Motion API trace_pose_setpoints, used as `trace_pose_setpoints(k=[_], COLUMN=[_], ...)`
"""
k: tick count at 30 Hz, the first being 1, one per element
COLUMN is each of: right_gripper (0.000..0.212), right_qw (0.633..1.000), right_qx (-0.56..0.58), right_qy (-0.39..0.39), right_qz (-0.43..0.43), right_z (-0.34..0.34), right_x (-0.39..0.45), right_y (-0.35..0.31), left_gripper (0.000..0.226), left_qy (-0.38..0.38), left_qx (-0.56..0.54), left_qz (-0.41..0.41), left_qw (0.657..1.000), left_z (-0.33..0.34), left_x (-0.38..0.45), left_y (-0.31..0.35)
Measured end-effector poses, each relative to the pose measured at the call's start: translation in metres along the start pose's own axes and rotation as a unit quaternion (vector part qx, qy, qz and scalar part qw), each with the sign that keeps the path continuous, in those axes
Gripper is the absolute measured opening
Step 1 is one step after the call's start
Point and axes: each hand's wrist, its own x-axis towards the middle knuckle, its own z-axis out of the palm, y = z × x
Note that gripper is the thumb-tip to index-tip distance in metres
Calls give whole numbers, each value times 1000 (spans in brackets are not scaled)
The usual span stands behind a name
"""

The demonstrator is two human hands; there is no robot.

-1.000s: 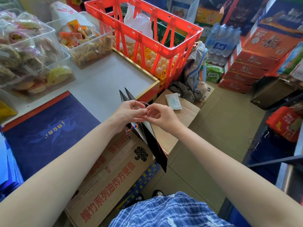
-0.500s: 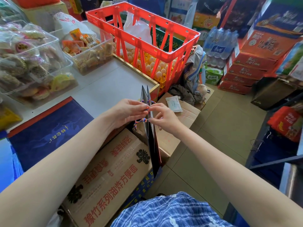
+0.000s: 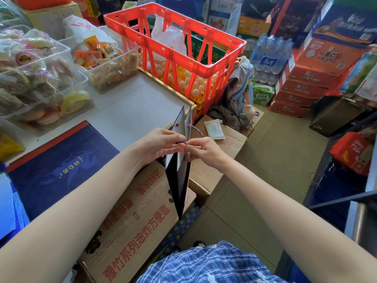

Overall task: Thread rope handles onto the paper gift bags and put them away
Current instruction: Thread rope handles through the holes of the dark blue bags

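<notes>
Your gift bag [image 3: 179, 180] has dropped lower and hangs edge-on off the counter's [image 3: 142, 103] near-right corner, above the cardboard boxes [image 3: 140, 211]. Your left hand [image 3: 161, 142] and right hand [image 3: 202, 150] both pinch the rope [image 3: 184, 142] at its rim.

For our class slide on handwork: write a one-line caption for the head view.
Both hands, left and right, pinch a rope handle at a dark paper gift bag.

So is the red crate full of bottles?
No, the red crate holds trays of eggs and a white plastic bag.
</notes>
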Motion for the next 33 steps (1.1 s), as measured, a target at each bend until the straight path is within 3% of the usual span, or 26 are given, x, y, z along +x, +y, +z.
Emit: trace_pose_setpoints(k=[5,9,13,16,21,25,27,30,33], right_gripper=[18,18,17,15,16,71,83,75,53], right_qw=[1000,996,974,970,985,996,992,944,918], right_qx=[-14,-84,-220,-228,-153,-44,34,248,323], right_qy=[-14,-31,2,21,54,76,84,85,56], right_qz=[12,2,-57,-79,-54,24,90,200,225], right_z=[-4,-8,-11,-13,-15,-9,-6,-7,-9], right_x=[-3,-2,-2,-5,-11,-10,-10,-10,-8], right_y=[1,2,5,9,11,9,11,16,15], left_gripper=[10,5,6,11,9,14,21,40,22], left_qy=[-2,17,40,36,76,76,101,143,115], left_qx=[-49,-27,110,236,398,408,426,401,421], left_qz=[-26,-29,37,103,167,170,165,188,173], left_qw=[998,999,992,966,899,894,884,885,883], left_z=[3,-2,2,4,-1,2,3,4,5], left_x=[0,5,9,11,18,27,32,37,36], left_y=[-4,-4,-7,-9,-22,-30,-34,-39,-44])
